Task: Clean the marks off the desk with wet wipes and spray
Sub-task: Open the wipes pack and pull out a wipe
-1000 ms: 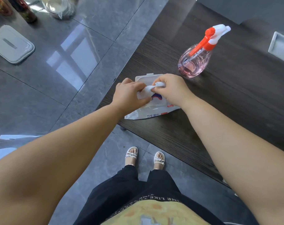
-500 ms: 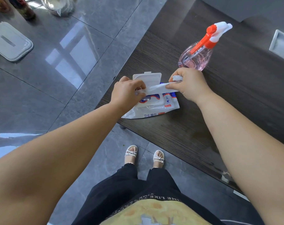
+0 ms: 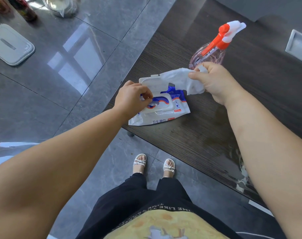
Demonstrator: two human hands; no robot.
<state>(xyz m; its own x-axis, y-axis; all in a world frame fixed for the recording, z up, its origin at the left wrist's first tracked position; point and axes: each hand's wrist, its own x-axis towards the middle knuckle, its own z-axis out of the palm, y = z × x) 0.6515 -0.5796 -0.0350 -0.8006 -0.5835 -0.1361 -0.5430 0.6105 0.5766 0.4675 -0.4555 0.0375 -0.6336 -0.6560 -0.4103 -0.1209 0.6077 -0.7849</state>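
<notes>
The person stands at the corner of the dark wooden desk [image 3: 189, 144], sandals [image 3: 139, 161] on grey floor tiles. Near the desk's front edge, beside the right forearm, pale smeared marks [image 3: 242, 176] show on the wood. Further in, a pack of wipes [image 3: 164, 116] lies flat at the corner, its white lid [image 3: 155, 83] flipped open and standing up. The left hand [image 3: 131, 99] is on the pack, fingertips curled and pinching at its opening. The right hand [image 3: 215, 81] is raised just beyond and to the right, thumb and fingers clamped on one end of a white wipe [image 3: 181, 80]; the wipe's other end hangs loose above the pack. Just behind that hand stands a pink spray bottle [image 3: 210, 54] with an orange and white trigger. Far off to the left, a grey tray [image 3: 10, 47] lies on the floor.
</notes>
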